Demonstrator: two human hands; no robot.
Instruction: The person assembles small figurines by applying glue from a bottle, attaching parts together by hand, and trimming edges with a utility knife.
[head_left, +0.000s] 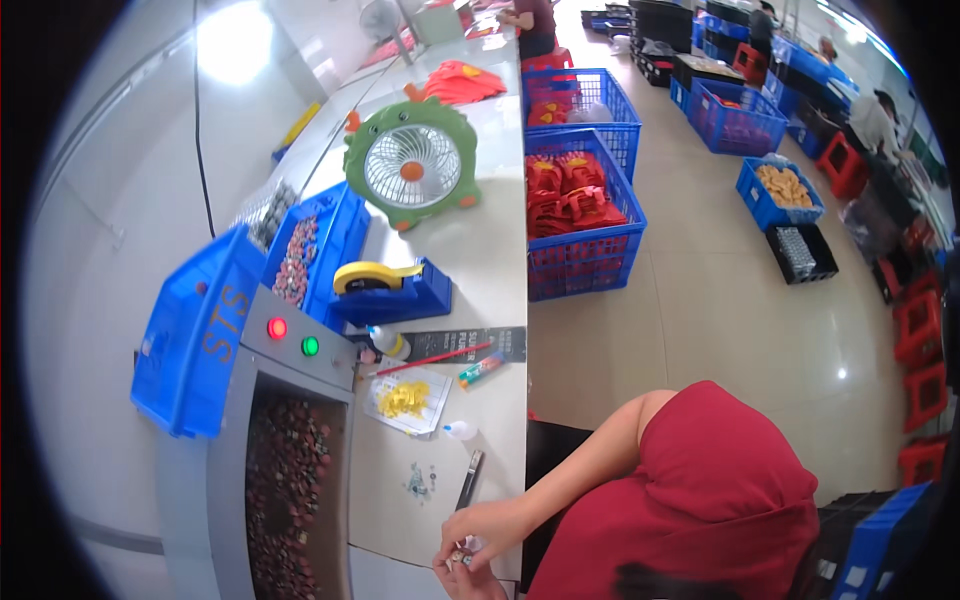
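Note:
Near the table's front edge, my right hand and my left hand meet, fingers pinched together. Between them is a small multicoloured piece, held in my left fingertips; its exact kind is too small to tell. Something whitish shows under my right fingers, mostly hidden. Just beyond my hands lies a slim black tool with a silver end. Beside it are scattered tiny grey-blue bits and a small white bottle. Farther on, yellow pieces rest on a white sheet.
A grey machine with a trough of small pinkish pieces flanks the left. A blue tape dispenser, white squeeze bottle, red stick and green fan stand or lie farther back. Blue crates line the table's right.

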